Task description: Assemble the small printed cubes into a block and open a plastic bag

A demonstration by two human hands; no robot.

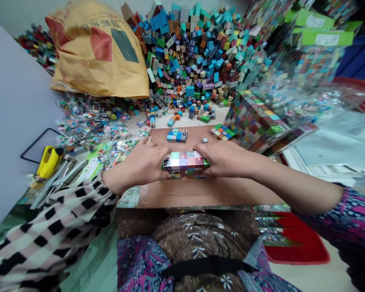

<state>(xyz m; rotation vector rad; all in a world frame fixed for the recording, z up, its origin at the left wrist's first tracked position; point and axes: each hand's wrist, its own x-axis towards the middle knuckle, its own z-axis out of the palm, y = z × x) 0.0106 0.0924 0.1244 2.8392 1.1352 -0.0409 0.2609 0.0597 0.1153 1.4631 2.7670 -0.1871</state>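
Note:
A block of small coloured cubes (pixel 187 162) stands on the brown board (pixel 182 194) right in front of me. My left hand (pixel 144 160) grips its left end, thumb and fingers pressed against the side. At the opposite end my right hand (pixel 225 159) holds it the same way. Just beyond lie a flat group of blue and white cubes (pixel 177 135) and a single grey cube (pixel 205 140). Another flat group of green and orange cubes (pixel 222 132) rests behind my right hand.
A large stacked cube block (pixel 255 121) stands at right. Loose cubes (pixel 197 52) pile up at the back beside a yellow sack (pixel 97 52). Small wrapped packets (pixel 88 121) and a yellow-handled tool (pixel 49 162) lie left. A red tray (pixel 310 247) sits low at right.

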